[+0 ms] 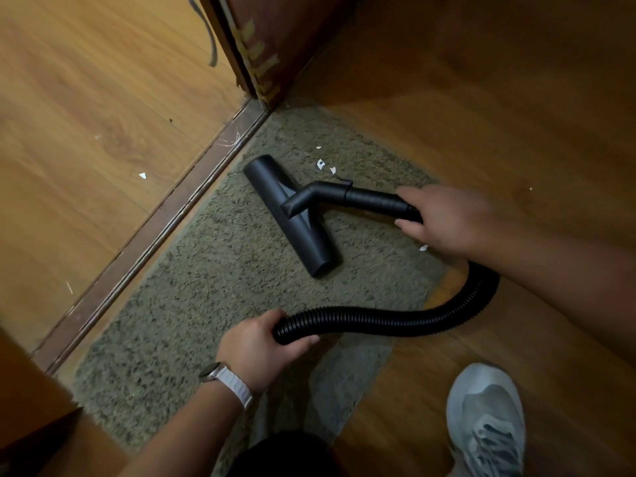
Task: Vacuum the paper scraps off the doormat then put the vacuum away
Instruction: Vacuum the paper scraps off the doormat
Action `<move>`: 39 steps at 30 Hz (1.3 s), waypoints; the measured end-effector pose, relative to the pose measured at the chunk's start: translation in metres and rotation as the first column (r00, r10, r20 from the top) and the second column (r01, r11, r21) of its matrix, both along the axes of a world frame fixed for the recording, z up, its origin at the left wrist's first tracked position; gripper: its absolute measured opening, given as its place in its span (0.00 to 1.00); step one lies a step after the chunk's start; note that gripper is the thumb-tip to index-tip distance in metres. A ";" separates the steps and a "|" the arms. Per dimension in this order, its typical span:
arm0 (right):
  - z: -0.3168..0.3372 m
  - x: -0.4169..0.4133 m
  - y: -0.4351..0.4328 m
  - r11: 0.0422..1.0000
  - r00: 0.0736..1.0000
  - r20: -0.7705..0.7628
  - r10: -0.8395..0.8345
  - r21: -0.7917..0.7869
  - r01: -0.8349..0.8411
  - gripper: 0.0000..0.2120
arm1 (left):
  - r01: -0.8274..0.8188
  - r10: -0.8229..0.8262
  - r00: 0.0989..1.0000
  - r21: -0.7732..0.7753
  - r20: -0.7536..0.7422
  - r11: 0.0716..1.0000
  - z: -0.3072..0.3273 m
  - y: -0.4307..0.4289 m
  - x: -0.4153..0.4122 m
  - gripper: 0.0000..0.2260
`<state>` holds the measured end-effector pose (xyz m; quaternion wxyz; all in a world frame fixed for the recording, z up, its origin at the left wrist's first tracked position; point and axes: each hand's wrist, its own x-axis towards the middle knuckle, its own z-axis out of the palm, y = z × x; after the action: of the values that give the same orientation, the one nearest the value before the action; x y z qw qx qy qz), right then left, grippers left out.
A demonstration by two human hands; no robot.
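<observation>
You had your right hand [444,218] wrapped round the black tube [371,201] just behind the floor head [289,215], and your left hand [261,346] gripping the ribbed hose [395,321] nearer to you, so both hands were closed on the vacuum and neither was free. The floor head lay flat on the doormat [192,297], roughly in its middle, set at a slant to the threshold strip [165,215]. The machine itself was out of view. A few paper scraps [320,164] sat on the doormat just beyond the head, towards the door corner, and another scrap [423,248] showed right under your right hand. By my reckoning the cleaning was well along but not finished. To do this step well, you needed to keep the head pressed flat so it sealed against the pile, then draw it slowly over the cluster near the corner instead of nudging the bits ahead of it. Your left hand was well placed to feed slack, since the hose looped out to the right and could tug the head askew. The piece beneath your right hand was easy to miss, so a pass back towards your shoe [488,418] was worth making. One white fleck [142,175] lay on the bare floor past the threshold, off the doormat
</observation>
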<state>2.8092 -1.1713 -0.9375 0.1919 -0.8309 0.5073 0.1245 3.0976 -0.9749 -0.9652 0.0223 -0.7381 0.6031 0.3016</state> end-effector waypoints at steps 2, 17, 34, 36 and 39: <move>0.002 0.001 0.000 0.999 1.000 0.003 -0.010 -0.032 0.010 0.19 | -0.028 0.028 0.999 -0.012 -0.019 1.000 -0.001 -0.002 0.001 0.34; -0.003 -0.030 -0.017 0.922 0.914 0.144 -0.378 -0.031 0.386 0.14 | -0.072 0.070 0.997 -0.051 -0.028 0.996 0.002 -0.016 -0.002 0.32; -0.007 -0.044 -0.018 0.919 0.922 0.081 -0.378 -0.082 0.385 0.11 | -0.098 0.098 0.995 0.011 -0.015 0.995 0.007 -0.023 0.000 0.27; -0.007 -0.042 -0.016 0.929 0.931 0.075 -0.356 -0.080 0.362 0.11 | -0.097 0.097 0.995 0.001 -0.012 0.995 0.005 -0.022 -0.002 0.26; -0.008 -0.026 -0.014 0.957 0.956 0.065 -0.286 -0.028 0.288 0.11 | -0.081 0.081 0.997 -0.007 -0.008 0.997 0.002 -0.022 -0.002 0.26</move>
<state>2.7836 -1.1857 -0.9450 0.2076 -0.7553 0.6187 0.0607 3.0957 -0.9967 -0.9635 0.0050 -0.7608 0.5739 0.3030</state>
